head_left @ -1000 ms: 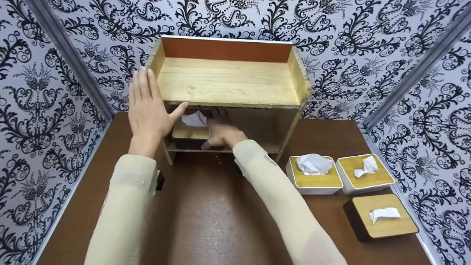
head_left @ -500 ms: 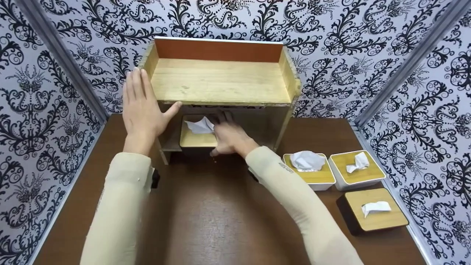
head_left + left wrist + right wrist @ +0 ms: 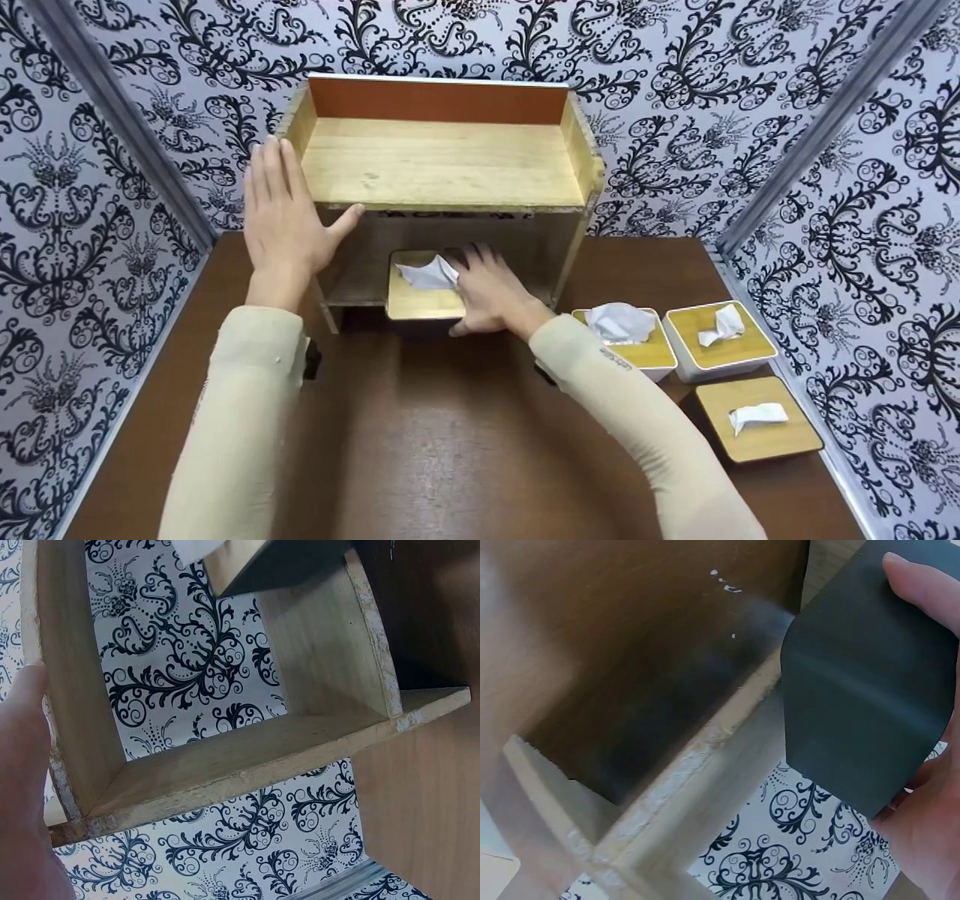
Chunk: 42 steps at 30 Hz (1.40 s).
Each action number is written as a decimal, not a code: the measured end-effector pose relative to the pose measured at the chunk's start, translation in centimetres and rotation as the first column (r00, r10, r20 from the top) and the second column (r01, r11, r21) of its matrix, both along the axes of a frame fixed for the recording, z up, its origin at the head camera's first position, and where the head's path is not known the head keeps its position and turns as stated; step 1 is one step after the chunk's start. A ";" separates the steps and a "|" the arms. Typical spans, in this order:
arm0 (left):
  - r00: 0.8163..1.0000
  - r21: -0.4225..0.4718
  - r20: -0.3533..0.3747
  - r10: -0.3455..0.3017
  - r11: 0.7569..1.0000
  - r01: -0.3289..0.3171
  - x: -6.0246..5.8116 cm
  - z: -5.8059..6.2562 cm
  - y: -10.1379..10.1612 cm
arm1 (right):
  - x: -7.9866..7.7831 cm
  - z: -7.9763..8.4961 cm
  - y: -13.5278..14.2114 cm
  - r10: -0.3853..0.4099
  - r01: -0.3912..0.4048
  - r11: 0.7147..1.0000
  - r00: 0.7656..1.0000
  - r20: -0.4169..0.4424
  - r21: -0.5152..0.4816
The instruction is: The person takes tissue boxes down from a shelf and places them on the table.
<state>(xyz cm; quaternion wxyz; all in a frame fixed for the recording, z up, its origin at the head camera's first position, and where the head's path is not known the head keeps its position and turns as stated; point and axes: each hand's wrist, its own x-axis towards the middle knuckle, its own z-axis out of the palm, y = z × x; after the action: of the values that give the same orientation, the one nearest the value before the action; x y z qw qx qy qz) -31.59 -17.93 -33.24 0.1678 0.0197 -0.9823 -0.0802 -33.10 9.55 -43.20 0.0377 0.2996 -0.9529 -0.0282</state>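
Note:
A dark tissue box [image 3: 424, 304] with a light wooden lid and a white tissue poking out is at the front of the wooden shelf's lower compartment, its front past the lower board's edge. My right hand [image 3: 491, 292] grips its right side, thumb on the front face, as the right wrist view shows on the dark box [image 3: 870, 682]. My left hand [image 3: 281, 217], fingers straight, rests along the left side of the shelf unit [image 3: 442, 161], thumb at the upper board's front edge. In the left wrist view, part of that hand [image 3: 26, 787] shows beside the shelf's edge.
Right of the shelf stand two white tissue boxes, one nearer [image 3: 637, 352] and one farther right [image 3: 720, 337], both with wooden lids. A dark tissue box [image 3: 754, 442] lies in front of them. Patterned walls [image 3: 862, 187] close in the brown table [image 3: 420, 450].
My right hand has drawn the dark tissue box forward and to the right, out from deeper inside the lower compartment. The left hand stays on the shelf's side; the head view has shifted slightly.

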 end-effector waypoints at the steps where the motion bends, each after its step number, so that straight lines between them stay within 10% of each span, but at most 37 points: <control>1: 1.000 0.003 -0.002 -0.002 1.000 0.002 0.0 0.0 0.0 | 0.2 -0.1 0.3 0.001 -0.001 1.000 1.000 -0.001 0.000; 42: 1.000 -0.001 0.002 -0.016 1.000 0.016 0.1 0.1 0.0 | 8.1 -3.7 7.3 0.094 -0.094 0.995 0.996 0.005 0.035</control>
<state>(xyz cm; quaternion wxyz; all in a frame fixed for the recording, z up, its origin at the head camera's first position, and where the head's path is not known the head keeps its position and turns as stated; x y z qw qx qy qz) -31.44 -17.94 -33.11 0.1664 0.0117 -0.9826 -0.0812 -24.98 16.89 -46.92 0.0319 0.3445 -0.9373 -0.0427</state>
